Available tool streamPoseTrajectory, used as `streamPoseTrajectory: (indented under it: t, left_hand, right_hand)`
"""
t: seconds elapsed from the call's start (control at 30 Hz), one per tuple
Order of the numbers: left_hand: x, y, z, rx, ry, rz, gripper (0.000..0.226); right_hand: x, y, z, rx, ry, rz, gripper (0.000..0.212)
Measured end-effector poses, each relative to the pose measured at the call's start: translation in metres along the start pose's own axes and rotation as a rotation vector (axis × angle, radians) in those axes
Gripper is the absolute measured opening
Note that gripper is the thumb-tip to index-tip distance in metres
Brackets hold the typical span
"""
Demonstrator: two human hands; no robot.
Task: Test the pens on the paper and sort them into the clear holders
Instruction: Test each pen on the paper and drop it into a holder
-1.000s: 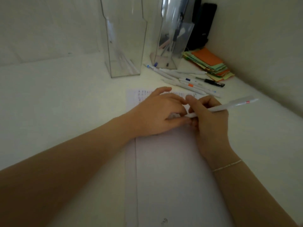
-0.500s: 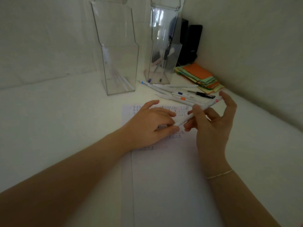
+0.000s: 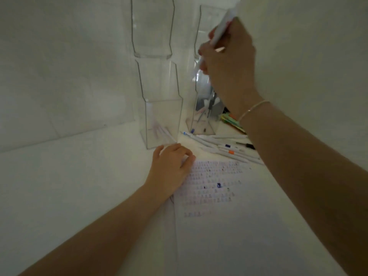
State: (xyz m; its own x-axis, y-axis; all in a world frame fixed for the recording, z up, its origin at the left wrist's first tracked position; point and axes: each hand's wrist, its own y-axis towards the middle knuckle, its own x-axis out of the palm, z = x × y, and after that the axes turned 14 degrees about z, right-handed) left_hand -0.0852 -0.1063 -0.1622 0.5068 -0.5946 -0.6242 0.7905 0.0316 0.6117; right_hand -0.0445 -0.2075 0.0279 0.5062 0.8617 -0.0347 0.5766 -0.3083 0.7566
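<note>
My right hand (image 3: 229, 62) is raised in front of the right clear holder (image 3: 205, 108) and grips a white pen (image 3: 219, 30), tip pointing down and left toward the holder's opening. My left hand (image 3: 171, 168) rests flat on the top left corner of the paper (image 3: 229, 226), which carries rows of small test marks. The left clear holder (image 3: 159, 108) stands behind that hand with a few white pens in its bottom. Several loose white pens (image 3: 225, 148) lie between the paper and the right holder.
A stack of coloured sticky notes (image 3: 232, 121) lies behind my right forearm near the wall. White walls close in at the back and the right. The white tabletop (image 3: 69, 186) stretches left of the paper.
My right hand has lifted the white pen off the paper up to the right holder. My left hand has slid to the paper's top left corner. The camera has tilted upward.
</note>
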Motion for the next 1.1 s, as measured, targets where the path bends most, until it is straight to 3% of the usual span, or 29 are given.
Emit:
streamPoseTrajectory:
  t: [0.13, 0.27, 0.4, 0.47, 0.57, 0.63, 0.67, 0.83, 0.93, 1.1]
  left_hand:
    - [0.002, -0.004, 0.003, -0.009, 0.045, -0.096, 0.027]
    - [0.003, -0.004, 0.002, -0.031, 0.061, -0.111, 0.029]
    - [0.003, -0.004, 0.004, -0.022, 0.068, -0.103, 0.029]
    - [0.004, -0.004, 0.003, -0.025, 0.067, -0.094, 0.029]
    - [0.005, -0.005, 0.002, -0.028, 0.064, -0.090, 0.028]
    - [0.005, -0.005, 0.002, -0.029, 0.063, -0.097, 0.028]
    - [0.005, -0.004, 0.002, -0.028, 0.062, -0.101, 0.027]
    - [0.006, -0.004, 0.002, -0.020, 0.041, -0.081, 0.024]
    - [0.006, -0.004, 0.001, -0.018, 0.034, -0.067, 0.023]
    - [0.007, -0.004, 0.000, -0.012, 0.033, -0.054, 0.022]
  right_hand:
    - [0.061, -0.008, 0.015, 0.157, -0.040, -0.274, 0.006]
    - [0.077, -0.025, 0.025, 0.219, -0.321, -0.622, 0.010]
    - [0.072, -0.030, 0.025, 0.213, -0.428, -0.754, 0.022]
    - [0.067, -0.024, 0.020, 0.190, -0.325, -0.633, 0.016]
    - [0.044, -0.009, 0.023, 0.109, -0.119, -0.175, 0.006]
    - [0.021, -0.003, 0.040, 0.069, -0.192, 0.001, 0.009]
    - [0.010, -0.004, 0.053, 0.100, -0.303, -0.024, 0.009]
    - [-0.028, -0.044, 0.118, 0.167, -0.990, -0.809, 0.017]
    - [-0.038, -0.067, 0.125, 0.128, -1.007, -0.854, 0.016]
    - [-0.041, -0.078, 0.131, -0.192, -1.053, -0.861, 0.018]
